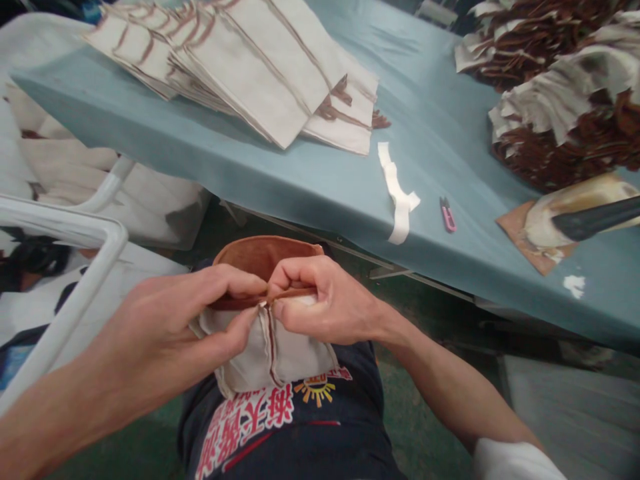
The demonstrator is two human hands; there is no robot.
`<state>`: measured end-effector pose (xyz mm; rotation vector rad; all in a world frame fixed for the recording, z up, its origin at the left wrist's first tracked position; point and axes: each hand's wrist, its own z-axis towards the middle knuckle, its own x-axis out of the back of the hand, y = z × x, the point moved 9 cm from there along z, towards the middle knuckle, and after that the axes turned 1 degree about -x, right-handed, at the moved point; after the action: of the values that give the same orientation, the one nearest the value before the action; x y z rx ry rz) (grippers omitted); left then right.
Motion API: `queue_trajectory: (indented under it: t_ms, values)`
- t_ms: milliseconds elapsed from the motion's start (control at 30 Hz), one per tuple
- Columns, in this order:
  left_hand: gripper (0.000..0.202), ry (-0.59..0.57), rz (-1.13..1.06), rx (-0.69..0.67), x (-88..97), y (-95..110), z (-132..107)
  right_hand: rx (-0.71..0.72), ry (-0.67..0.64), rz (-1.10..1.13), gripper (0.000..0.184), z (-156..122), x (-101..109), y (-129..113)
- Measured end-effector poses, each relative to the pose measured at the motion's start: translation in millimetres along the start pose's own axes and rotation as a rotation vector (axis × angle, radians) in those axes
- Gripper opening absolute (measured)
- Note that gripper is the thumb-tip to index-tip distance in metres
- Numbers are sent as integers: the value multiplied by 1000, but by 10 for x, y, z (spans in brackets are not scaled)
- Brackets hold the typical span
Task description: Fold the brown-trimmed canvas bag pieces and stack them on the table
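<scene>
In my lap, over a dark apron [350, 407] with red and white lettering, I hold a sewn piece of off-white fabric and brown leather [300, 357]. It looks like a small pouch, its brown inner side curving up at the back. My left hand [200, 320] pinches its brown top edge just left of the centre seam. Right beside it, my right hand [320, 300] grips the same edge with thumb and curled fingers. The fingertips of both hands almost meet over the seam. Whatever small bit lies between them is hidden.
A blue-covered table [430, 120] bears stacked off-white pieces [260, 67], white paper strips [395, 193], pink thread snips [448, 215], a brush [590, 220] on a brown scrap, and brown-and-white bundles [565, 120]. A white rail [115, 240] stands at left, near a bin of fabric [150, 200].
</scene>
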<state>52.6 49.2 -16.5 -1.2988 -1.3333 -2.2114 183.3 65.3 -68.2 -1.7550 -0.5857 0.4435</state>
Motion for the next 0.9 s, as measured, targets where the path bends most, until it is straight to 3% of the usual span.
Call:
queue_trajectory:
  t_ms: [100, 200, 267, 433, 600, 700, 900]
  values:
    - [20, -8, -74, 7, 55, 1, 56, 108, 26, -120, 5, -22, 21, -114]
    - [27, -126, -119, 9, -5, 3, 97, 217, 54, -228, 5, -42, 13, -221]
    - [32, -183, -92, -33, -40, 22, 88, 261, 93, -291, 4, -61, 19, -269]
    - [26, -202, -10, -156, -82, 53, 39, 300, 117, -329, 5, -106, 18, -307]
    - [24, -59, -113, -106, -33, 75, 143, 289, 39, -248, 8, -109, 5, -279]
    - [24, -30, -129, -87, -32, 126, 186, 237, -21, -160, 8, -84, -9, -222]
    - [28, -15, -69, -46, -6, 201, 197, 156, 62, -233, 6, -63, 26, -169]
